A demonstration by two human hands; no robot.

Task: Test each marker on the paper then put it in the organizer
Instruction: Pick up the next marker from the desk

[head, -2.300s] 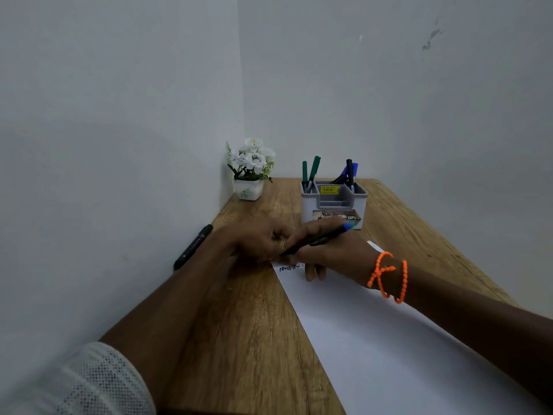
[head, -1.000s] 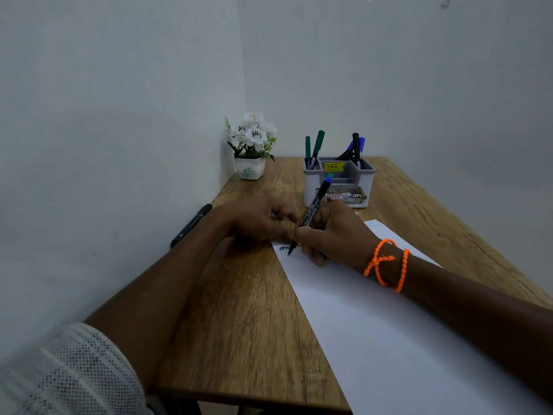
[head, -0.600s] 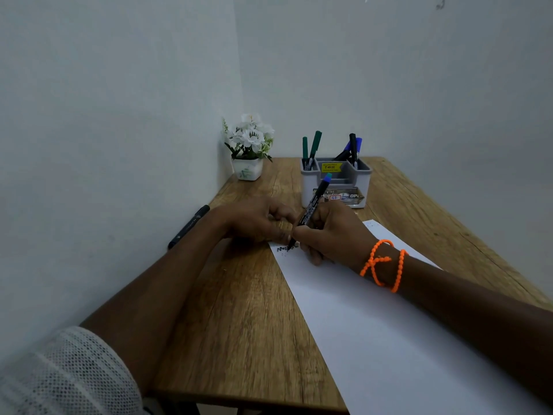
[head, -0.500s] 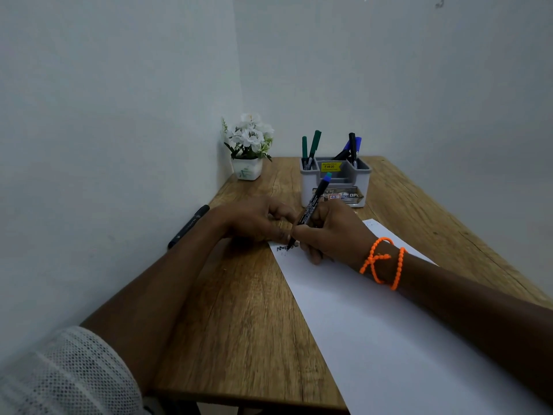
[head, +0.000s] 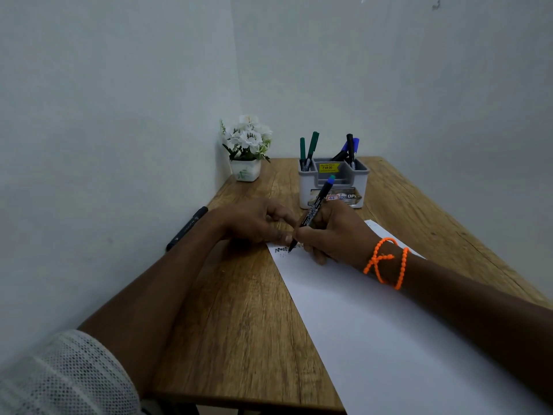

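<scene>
— Two hands on one sheet — why?
— Left hand (head: 257,223), fingers curled loosely, pins the paper (head: 374,319) at its far corner; whether it holds anything, I can't tell. Right hand (head: 335,235) pinches the marker (head: 314,211), tip on the scribble.
— And the organizer (head: 333,184)?
— Just beyond, far side, within reach.
</scene>
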